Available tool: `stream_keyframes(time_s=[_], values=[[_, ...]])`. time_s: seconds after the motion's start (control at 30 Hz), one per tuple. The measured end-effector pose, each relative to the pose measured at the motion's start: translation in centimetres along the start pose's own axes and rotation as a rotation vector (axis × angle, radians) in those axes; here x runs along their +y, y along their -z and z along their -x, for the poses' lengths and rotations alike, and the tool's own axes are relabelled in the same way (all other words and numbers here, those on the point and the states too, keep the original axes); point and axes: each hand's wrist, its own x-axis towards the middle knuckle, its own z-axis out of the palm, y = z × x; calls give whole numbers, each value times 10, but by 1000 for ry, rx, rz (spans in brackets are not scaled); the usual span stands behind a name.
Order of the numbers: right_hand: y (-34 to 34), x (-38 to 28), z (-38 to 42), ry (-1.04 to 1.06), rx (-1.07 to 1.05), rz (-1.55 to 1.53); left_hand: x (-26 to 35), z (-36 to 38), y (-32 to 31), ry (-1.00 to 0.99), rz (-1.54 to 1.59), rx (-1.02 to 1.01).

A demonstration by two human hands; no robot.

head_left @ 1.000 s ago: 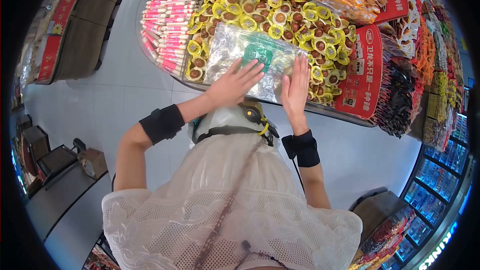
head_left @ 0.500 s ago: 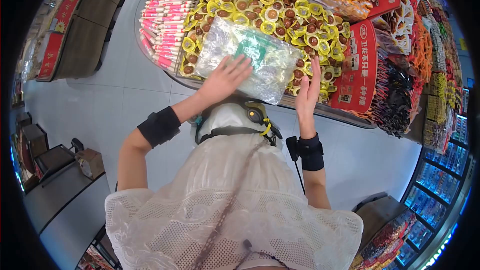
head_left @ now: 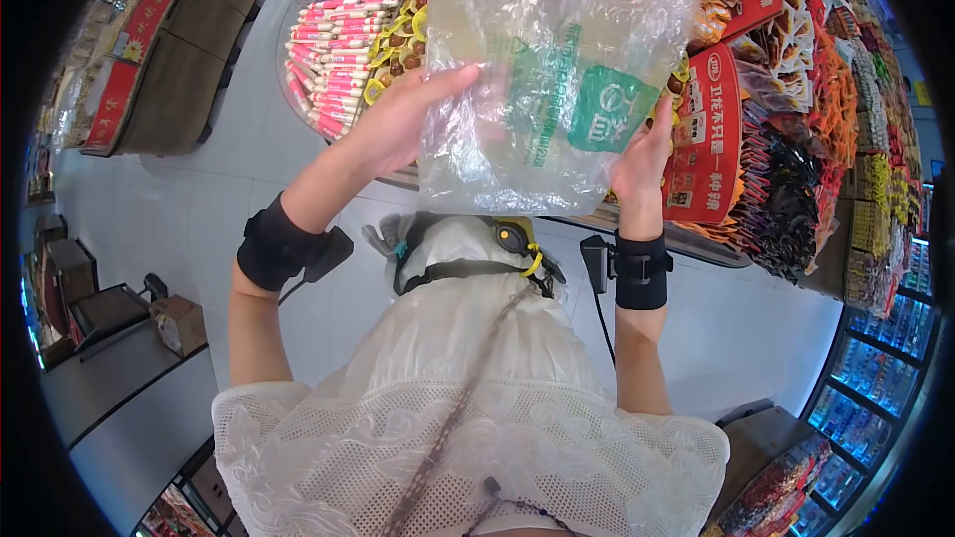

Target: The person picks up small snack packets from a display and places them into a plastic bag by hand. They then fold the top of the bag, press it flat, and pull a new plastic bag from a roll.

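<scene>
1. Plastic bag [head_left: 557,80] has been lifted off the snack display [head_left: 338,50] and is now held upright.
2. Left hand [head_left: 398,119] and right hand [head_left: 642,154] each grip a bag edge.
3. Judgement: bag ready for opening.

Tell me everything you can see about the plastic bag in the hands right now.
The plastic bag is thin, clear and crinkled film with green printing and a round green logo towards its right side. It is held up flat and spread out, lifted off the snack display, which shows through it dimly. The left hand grips its left edge and the right hand its lower right edge. It looks empty. Whether its mouth is open cannot be told.
</scene>
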Motion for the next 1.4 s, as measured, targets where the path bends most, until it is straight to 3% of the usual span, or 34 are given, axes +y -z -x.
stream_keyframes(time_s=[0.07,0.17,0.23,0.27,0.43,0.77,0.83,0.87,0.9,0.97,1.07,1.17,1.3,1.4], values=[[-3,-1,8,19,207,323,-6,-3,5,13,5,-15],[-7,3,10,14,444,1180,-12,-2,6,14,11,38],[-11,6,7,21,496,1265,-16,0,2,-7,41,127],[-12,7,6,23,521,1307,-18,0,7,-48,-119,152],[-4,1,8,-15,504,1327,-34,1,36,-303,-746,283],[31,-3,12,191,476,994,-43,6,46,-427,-534,147],[37,-11,17,68,371,986,-47,3,53,-478,-527,90],[36,-12,14,4,313,979,-48,2,56,-433,-498,128],[28,-4,12,77,344,1166,-50,2,60,-388,-467,168],[35,-2,9,97,258,1191,-58,-1,68,-370,-416,231],[37,2,3,94,235,1263,-63,0,73,-364,-100,134],[33,11,-6,72,239,1304,-65,0,59,-399,-175,435],[38,20,-22,74,189,1313,-63,16,60,-80,-115,330],[38,28,-36,54,180,1293,-61,27,66,-77,-50,344]])
